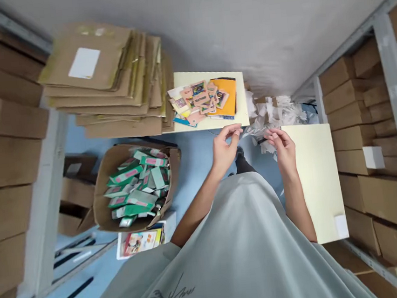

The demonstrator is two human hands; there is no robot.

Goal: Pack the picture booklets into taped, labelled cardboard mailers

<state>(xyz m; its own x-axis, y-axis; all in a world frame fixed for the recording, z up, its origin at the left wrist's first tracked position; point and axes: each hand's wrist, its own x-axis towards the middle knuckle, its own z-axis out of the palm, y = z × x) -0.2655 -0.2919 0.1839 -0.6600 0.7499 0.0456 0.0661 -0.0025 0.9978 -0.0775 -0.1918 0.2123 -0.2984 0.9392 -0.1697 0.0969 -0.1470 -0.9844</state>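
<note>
My left hand [225, 146] hovers in front of the near edge of the pale yellow table [241, 99]. Its fingers are loosely bent, thumb apart from them, with nothing visible in the grasp. To its upper left, a loose pile of small printed cards [200, 97] lies on that table, partly over an orange booklet [227, 94]. My right hand [284, 149] is raised beside the left edge of a second pale yellow table [316, 170]. Its fingers are slightly curled and spread, and I see nothing held there. A gap separates the two hands.
Flattened cardboard boxes [107, 73] are stacked on the left. Below them stands an open carton [102, 196] of green and white small boxes [139, 187]. Crumpled white paper scraps [275, 112] lie between the tables. Shelves of brown boxes [355, 152] line both sides.
</note>
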